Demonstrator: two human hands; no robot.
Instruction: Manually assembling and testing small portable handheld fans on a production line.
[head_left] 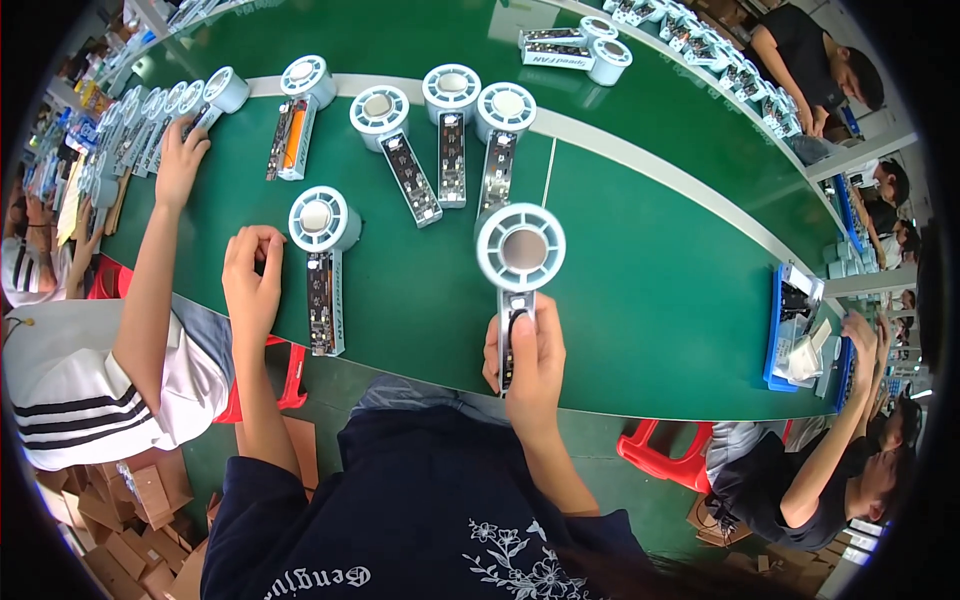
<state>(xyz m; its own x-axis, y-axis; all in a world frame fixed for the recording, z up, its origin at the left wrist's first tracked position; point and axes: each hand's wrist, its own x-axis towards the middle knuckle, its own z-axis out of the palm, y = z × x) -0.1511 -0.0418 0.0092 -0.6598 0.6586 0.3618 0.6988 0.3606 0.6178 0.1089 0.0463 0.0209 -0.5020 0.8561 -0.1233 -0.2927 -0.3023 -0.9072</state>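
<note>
In my right hand (pixel 536 365) is a handheld fan (pixel 521 250), gripped by its narrow handle, its round pale-blue ringed head pointing away from me. My thumb lies on the handle's dark upper face. My left hand (pixel 252 275) rests at the table edge with loosely curled fingers and nothing visible in it. Just right of it lies another fan (pixel 324 270), its handle showing a bare circuit board. Farther off are three more open-handled fans, a left one (pixel 395 150), a middle one (pixel 452 135) and a right one (pixel 503 135). A fan with an orange part (pixel 297 115) lies at the upper left.
The green table (pixel 640 290) has a pale divider strip (pixel 640 155) across it. Two fans (pixel 580 50) lie beyond that strip. A co-worker's hand (pixel 182 160) is at a row of fans on the left. A blue bin (pixel 790 330) with small parts stands right, near another person's hands (pixel 868 350).
</note>
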